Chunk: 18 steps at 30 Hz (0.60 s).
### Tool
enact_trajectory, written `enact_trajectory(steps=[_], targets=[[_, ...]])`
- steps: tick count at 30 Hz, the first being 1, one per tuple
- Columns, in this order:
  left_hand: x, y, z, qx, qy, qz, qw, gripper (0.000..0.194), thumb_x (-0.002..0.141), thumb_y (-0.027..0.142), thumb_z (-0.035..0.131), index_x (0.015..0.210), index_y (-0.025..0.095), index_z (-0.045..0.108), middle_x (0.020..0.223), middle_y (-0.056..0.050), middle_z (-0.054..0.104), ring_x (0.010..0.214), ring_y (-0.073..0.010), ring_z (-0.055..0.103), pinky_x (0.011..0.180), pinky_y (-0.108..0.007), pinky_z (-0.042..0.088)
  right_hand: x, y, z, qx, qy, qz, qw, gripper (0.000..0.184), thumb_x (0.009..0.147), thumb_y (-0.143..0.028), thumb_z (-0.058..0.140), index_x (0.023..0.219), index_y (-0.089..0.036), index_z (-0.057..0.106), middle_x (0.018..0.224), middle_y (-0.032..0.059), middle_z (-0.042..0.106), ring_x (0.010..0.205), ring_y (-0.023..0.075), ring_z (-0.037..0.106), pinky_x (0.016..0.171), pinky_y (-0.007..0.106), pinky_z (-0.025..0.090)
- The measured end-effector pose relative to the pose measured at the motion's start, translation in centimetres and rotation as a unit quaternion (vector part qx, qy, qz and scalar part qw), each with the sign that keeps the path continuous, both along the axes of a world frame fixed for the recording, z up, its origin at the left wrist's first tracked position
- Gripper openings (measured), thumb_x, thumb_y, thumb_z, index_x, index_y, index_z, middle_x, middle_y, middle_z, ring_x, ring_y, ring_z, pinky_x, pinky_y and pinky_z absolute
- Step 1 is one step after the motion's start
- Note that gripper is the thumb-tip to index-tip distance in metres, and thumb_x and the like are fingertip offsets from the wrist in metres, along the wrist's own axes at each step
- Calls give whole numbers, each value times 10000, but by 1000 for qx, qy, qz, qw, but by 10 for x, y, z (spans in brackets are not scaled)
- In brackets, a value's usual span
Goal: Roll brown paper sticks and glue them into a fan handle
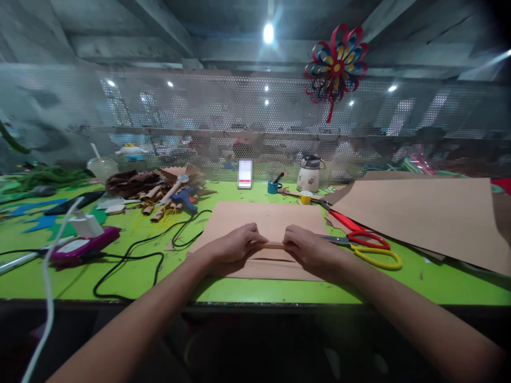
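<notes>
Over the near part of the brown sheet, the left hand and right hand, slightly apart, both pinch a narrow brown paper strip, which even finger pressure should best keep straight.

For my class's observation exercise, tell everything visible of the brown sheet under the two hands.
The brown sheet looks like plain, matte paper. It lies mostly flat on the green table, its near part showing lines across it. The left hand and right hand pinch a narrow raised strip, apparently its fold.
</notes>
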State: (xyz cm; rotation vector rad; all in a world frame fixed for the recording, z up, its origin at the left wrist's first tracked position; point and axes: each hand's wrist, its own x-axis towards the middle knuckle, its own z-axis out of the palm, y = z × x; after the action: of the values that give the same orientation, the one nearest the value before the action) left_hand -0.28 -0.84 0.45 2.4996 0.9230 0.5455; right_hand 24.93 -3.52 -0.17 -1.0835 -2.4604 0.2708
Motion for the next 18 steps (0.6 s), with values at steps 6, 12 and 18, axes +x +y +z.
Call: enact_trajectory(steps=[6, 12, 18], targets=[[-5, 4, 2, -15, 17, -7, 1000, 375, 958, 441, 410, 1093, 225, 686, 925, -53, 555, 806, -158, 507, 740, -257, 399, 6, -12, 7, -21, 6, -7, 1000, 87, 946, -238, 428, 904, -215, 500, 921, 37, 544, 699, 145, 467, 617, 279, 356], [-3, -1, 3, -34, -1, -3, 999, 382, 965, 436, 394, 1055, 205, 686, 918, -54, 545, 805, -156, 484, 736, -252, 390, 10, -13, 9, -24, -3, 9, 1000, 65, 934, -224, 435, 899, -217, 488, 925, 30, 531, 698, 141, 460, 613, 280, 354], [-1, -8, 5, -98, -55, 12, 994, 375, 946, 470, 413, 951, 180, 651, 891, -39, 504, 797, -156, 440, 755, -256, 385, 8, -14, 12, -34, -17, 0, 999, 87, 936, -221, 430, 883, -213, 497, 922, 21, 531, 681, 130, 451, 611, 269, 353]])
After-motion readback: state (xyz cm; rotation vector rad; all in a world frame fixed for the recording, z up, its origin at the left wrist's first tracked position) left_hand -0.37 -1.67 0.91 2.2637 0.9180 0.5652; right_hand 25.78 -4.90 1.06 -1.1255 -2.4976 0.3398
